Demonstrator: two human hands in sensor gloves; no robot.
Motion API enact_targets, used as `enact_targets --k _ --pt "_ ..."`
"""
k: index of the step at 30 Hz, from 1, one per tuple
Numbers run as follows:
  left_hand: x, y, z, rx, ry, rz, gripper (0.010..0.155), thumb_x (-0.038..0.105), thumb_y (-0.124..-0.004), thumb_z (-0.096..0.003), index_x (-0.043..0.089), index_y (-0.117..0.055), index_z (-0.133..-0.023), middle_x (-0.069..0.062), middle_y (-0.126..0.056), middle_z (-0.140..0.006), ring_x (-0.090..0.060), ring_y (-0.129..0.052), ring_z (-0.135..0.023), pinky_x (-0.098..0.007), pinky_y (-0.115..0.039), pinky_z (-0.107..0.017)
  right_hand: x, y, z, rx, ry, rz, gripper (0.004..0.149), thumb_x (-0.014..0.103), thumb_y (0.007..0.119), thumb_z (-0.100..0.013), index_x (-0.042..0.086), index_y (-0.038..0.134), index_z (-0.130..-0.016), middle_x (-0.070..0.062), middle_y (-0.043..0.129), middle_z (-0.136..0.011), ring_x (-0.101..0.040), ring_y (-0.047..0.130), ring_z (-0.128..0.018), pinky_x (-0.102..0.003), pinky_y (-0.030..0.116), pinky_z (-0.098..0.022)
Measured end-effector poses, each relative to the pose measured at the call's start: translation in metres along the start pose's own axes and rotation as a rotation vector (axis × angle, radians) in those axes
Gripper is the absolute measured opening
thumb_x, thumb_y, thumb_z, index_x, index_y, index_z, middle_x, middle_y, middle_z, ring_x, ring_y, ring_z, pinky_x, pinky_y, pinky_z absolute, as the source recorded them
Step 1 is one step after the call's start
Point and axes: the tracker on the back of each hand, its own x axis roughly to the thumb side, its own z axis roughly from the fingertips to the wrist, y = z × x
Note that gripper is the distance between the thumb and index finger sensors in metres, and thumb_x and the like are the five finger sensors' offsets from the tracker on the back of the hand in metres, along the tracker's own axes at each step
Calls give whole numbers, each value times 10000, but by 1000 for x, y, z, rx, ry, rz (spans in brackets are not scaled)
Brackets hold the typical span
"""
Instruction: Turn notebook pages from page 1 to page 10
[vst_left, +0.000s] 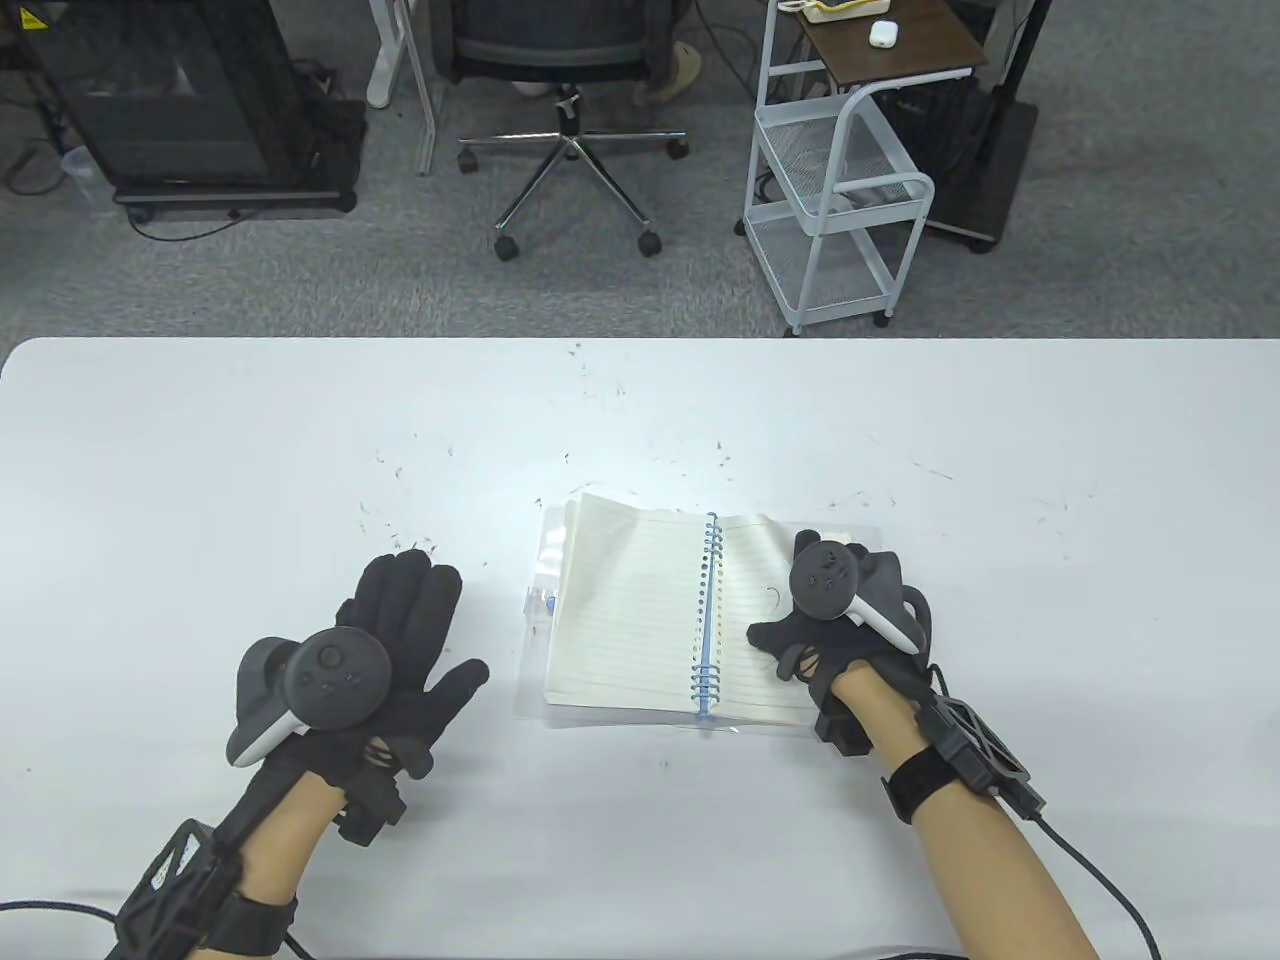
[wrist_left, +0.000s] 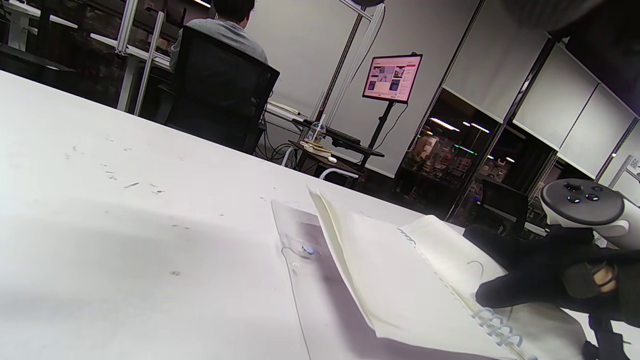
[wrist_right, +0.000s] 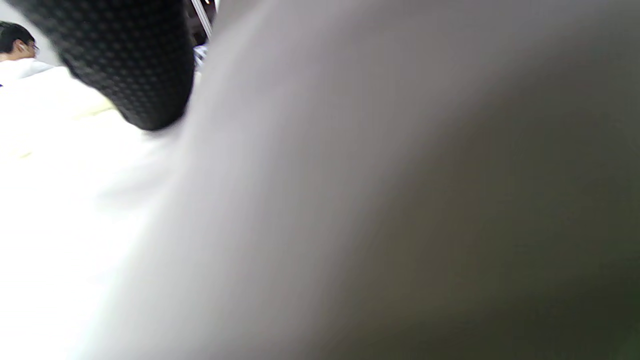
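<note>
Table view. The notebook (vst_left: 655, 610) lies open near the middle of the counter (vst_left: 200, 450), spiral binding (vst_left: 708, 620) running away from the person, on a clear plastic sleeve (vst_left: 535, 610) that shows along its left side. The left hand (vst_left: 385, 660) rests flat on the counter well left of the notebook, fingers spread, holding nothing. The right hand (vst_left: 835, 625) sits on the right-hand page, thumb reaching toward the binding; the tracker hides its fingers, so whether a sheet is pinched I cannot tell. The turned pages on the left stand slightly lifted at the far edge.

Left wrist view. Low angle across the counter. The left stack of pages (wrist_left: 360, 265) rises off the plastic sleeve (wrist_left: 300, 250) instead of lying flat. The right hand (wrist_left: 540, 280) presses on the right page (wrist_left: 450, 250) beside the binding (wrist_left: 500, 330). No left fingers in this view.

Right wrist view. Mostly blur; a dark gloved fingertip (wrist_right: 135, 65) at the top, bright paper (wrist_right: 60, 150) below. It appears to touch the sheet, but grip is unreadable.

Judgement on doing the step well: separate one sheet only at the outer right edge, slide the thumb to peel it from the stack, then carry it in an arc over the binding so the holes do not snag. The idle left hand would do well to come in and hold down the springy left stack. Count each turn; double sheets are the likely slip.
</note>
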Motion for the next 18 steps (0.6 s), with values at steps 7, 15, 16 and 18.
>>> enact_targets --k 7,15,16,18 --pt "0 0 0 5 -4 1 866 688 -634 -455 253 -326 -1137 -96 -214 -1193 -460 -187 -1148 -713 -342 -747 10 -18 9 -30 -17 -130 945 490 874 -446 92 207 -984 -224 506 -1044 -601 533 -908 -744 482 -592" --pt "0 0 1 11 -5 3 866 687 -634 -456 253 -325 -1138 -95 -212 -1193 -459 -186 -1148 -712 -341 -748 -4 -40 19 -113 79 -470 960 463 848 -459 9 163 -954 -429 240 -946 -548 741 -822 -669 641 -564" --pt "-1 0 1 11 -5 3 867 688 -634 -455 252 -325 -1138 -96 -214 -1193 -460 -186 -1148 -712 -341 -747 -7 -44 21 -136 92 -507 958 455 849 -457 -2 166 -950 -439 248 -936 -523 778 -805 -650 668 -556" --pt "-1 0 1 13 -4 4 866 688 -634 -455 253 -326 -1137 -95 -214 -1193 -458 -185 -1148 -712 -341 -748 -14 -50 24 -168 121 -581 946 436 854 -453 -23 188 -943 -442 313 -928 -458 859 -760 -607 727 -535"
